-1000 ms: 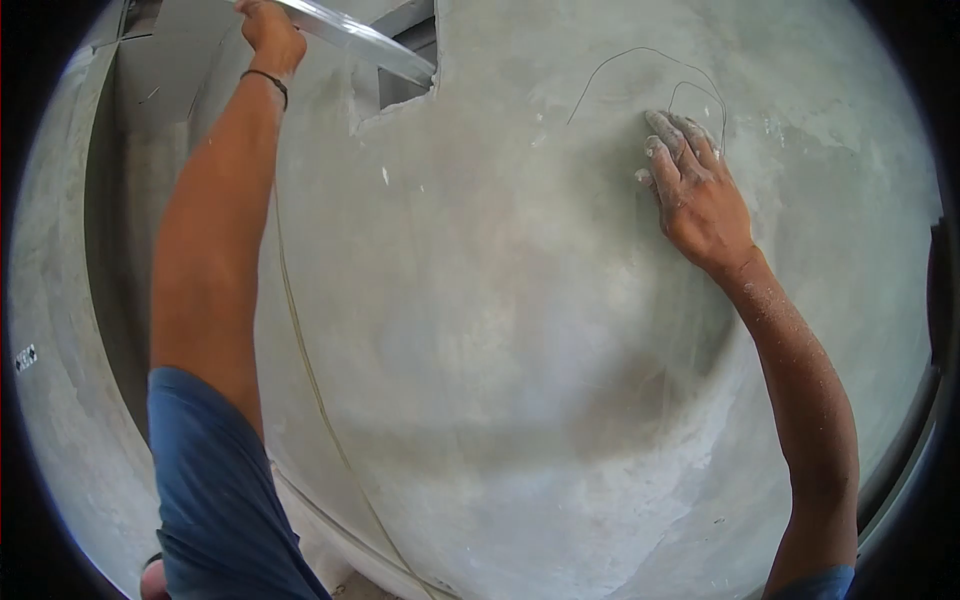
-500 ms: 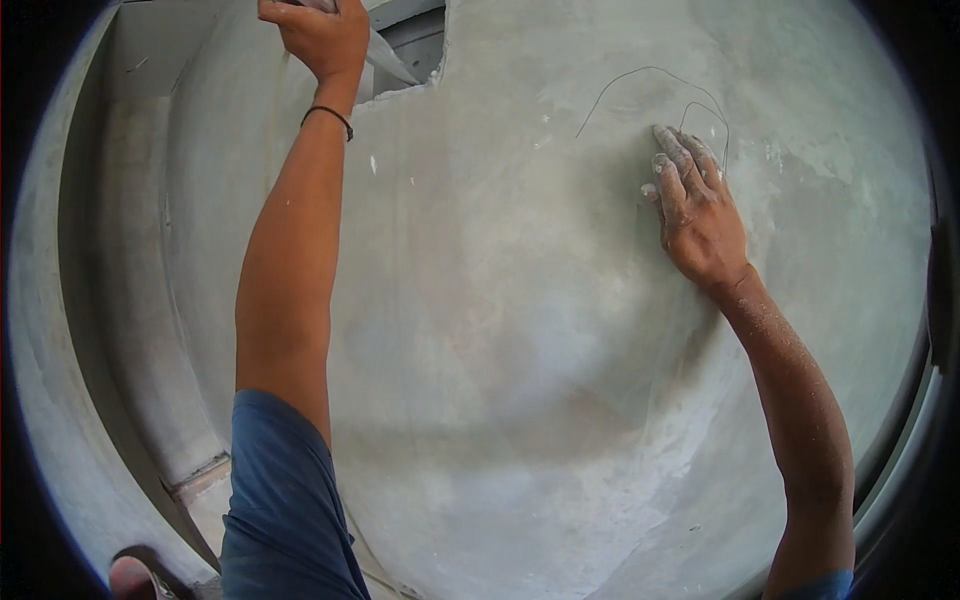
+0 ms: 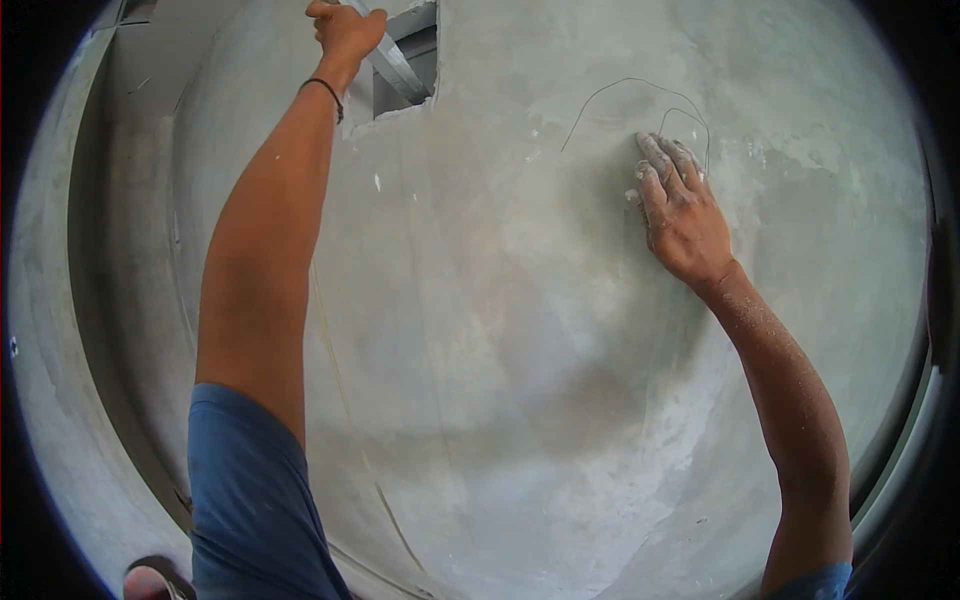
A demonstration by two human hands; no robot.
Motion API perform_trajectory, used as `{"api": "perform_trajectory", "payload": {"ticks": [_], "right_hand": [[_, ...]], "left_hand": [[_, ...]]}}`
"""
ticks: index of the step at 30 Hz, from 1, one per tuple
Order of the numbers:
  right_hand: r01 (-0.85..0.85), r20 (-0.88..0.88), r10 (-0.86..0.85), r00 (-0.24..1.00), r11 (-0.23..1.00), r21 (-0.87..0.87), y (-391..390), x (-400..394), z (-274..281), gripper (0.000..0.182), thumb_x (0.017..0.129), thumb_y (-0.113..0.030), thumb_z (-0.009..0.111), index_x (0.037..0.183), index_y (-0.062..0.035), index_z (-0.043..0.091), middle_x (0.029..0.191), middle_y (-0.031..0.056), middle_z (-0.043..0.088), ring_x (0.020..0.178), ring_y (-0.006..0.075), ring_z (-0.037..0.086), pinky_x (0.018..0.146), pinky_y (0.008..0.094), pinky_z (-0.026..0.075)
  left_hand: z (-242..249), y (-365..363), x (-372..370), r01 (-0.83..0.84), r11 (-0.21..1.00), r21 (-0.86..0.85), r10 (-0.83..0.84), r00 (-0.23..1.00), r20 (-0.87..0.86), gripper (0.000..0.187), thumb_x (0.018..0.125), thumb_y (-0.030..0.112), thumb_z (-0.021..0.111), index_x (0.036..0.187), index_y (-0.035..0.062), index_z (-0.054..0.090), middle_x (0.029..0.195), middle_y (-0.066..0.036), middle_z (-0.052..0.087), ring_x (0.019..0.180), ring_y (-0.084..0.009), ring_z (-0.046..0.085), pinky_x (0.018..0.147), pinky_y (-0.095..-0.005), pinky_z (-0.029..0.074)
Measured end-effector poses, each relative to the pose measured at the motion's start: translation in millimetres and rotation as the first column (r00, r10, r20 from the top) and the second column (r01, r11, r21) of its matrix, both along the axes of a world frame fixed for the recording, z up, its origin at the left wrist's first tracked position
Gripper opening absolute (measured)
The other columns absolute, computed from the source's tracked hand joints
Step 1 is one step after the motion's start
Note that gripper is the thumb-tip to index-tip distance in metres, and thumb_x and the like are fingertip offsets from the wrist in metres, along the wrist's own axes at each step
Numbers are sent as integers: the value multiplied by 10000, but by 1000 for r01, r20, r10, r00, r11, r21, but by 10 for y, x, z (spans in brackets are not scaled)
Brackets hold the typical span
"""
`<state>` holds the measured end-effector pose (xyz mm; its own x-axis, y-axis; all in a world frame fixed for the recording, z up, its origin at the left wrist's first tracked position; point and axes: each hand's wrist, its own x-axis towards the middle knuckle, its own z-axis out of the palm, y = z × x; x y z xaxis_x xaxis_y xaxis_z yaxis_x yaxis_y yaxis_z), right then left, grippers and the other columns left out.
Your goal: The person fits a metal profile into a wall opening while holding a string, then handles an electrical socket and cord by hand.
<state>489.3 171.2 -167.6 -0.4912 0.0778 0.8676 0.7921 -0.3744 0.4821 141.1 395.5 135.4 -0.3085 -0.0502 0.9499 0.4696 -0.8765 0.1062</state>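
At the top, my left hand (image 3: pixel 347 38) is closed around the upper end of a flat, pale grey strip-like tool (image 3: pixel 398 72). The tool slants down to the right across a rough-edged rectangular opening (image 3: pixel 420 45), its far end near the opening's lower right corner. What the fingers wrap is partly cut off by the frame. My right hand (image 3: pixel 688 220) lies flat on the grey-green panel (image 3: pixel 500 300), fingers stretched out and coated in white dust. Just above those fingertips, thin dark curved lines (image 3: pixel 630 80) show on the panel.
A recessed grey ledge (image 3: pixel 130 250) runs down the left side, with a pale curved edge (image 3: pixel 45 350) outside it. At the bottom left a reddish rounded object (image 3: pixel 148 583) shows. A dark vertical edge (image 3: pixel 938 290) borders the panel on the right.
My left hand has shifted up and right relative to the opening, and more of the grey strip shows. My right hand keeps its place on the panel while the view shifts slightly.
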Motion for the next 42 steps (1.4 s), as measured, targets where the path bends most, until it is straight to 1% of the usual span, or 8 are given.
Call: {"api": "perform_trajectory", "payload": {"ticks": [7, 16, 19, 24, 30, 38, 40, 42], "right_hand": [[-14, 8, 14, 1000, 1000, 18, 12, 19, -8, 292, 1003, -247, 593, 1139, 10, 614, 1464, 212, 533, 1375, 390, 473, 1189, 507, 365], [0, 28, 0, 1000, 1000, 28, 22, 40, -3, 285, 997, -244, 599, 1139, 2, 614, 1457, 209, 541, 1358, 396, 488, 1165, 509, 385], [2, 43, -4, 999, 1000, 26, 13, 27, -1, 291, 998, -249, 596, 1151, -1, 613, 1450, 200, 548, 1353, 393, 490, 1156, 509, 391], [-2, 26, 1, 1000, 1000, 23, 18, 28, 8, 310, 1003, -260, 589, 1183, -8, 607, 1448, 185, 553, 1351, 393, 488, 1148, 508, 397], [38, 5, -38, 999, 999, 35, 43, 50, 0, 304, 1020, -262, 567, 1200, -21, 605, 1466, 179, 539, 1359, 389, 482, 1149, 502, 397], [33, 25, -34, 999, 999, 42, 37, 47, 2, 303, 1018, -261, 567, 1198, -21, 604, 1463, 169, 543, 1367, 376, 479, 1155, 496, 392], [42, 20, -43, 999, 998, 51, 47, 32, 0, 301, 1016, -262, 571, 1191, -19, 606, 1463, 170, 543, 1367, 376, 479, 1154, 497, 392], [54, 12, -54, 998, 997, 49, 34, 21, -16, 299, 1014, -262, 574, 1183, -18, 607, 1462, 170, 544, 1366, 376, 480, 1154, 498, 392]], "left_hand": [[-37, -383, -343, 382, 838, -389, -501, 821, -273, 659, 903, 206, 793, 1252, -257, 480, 1203, -290, 644, 912, -332, 741, 698, -288, 651], [5, -573, -374, -181, 929, -323, -49, 805, -592, 747, 843, 555, 781, 1319, -4, 645, 1437, -236, 556, 1240, -330, 622, 630, -256, 546], [-366, -1183, -195, -80, 903, -423, -175, 830, -529, 841, 901, 323, 795, 1352, -263, 394, 1315, -331, 553, 1102, -405, 668, 825, -471, 659], [-407, -1294, -130, -482, 786, -387, 210, 797, -567, 944, 989, 577, 581, 1491, -178, 320, 1458, -327, 483, 1161, -425, 646, 873, -485, 638], [-451, -974, -157, -274, 944, -182, 233, 948, -217, 816, 1025, 616, 455, 1497, -50, 445, 1459, -260, 540, 1298, -398, 571, 1041, -475, 519], [-177, -750, -265, -724, 672, -156, 627, 668, -401, 759, 1025, 568, 503, 1384, -99, 554, 1326, -288, 634, 1160, -409, 667, 917, -484, 575], [-225, -539, -173, 193, 924, -329, -250, 958, -140, 683, 1033, 423, 579, 1444, -109, 465, 1270, -300, 650, 1125, -384, 689, 828, -469, 621], [-29, -199, -198, 413, 838, -356, -472, 877, -93, 707, 1030, 381, 599, 1491, -105, 374, 1334, -301, 599, 1145, -384, 679, 816, -458, 633]]}}
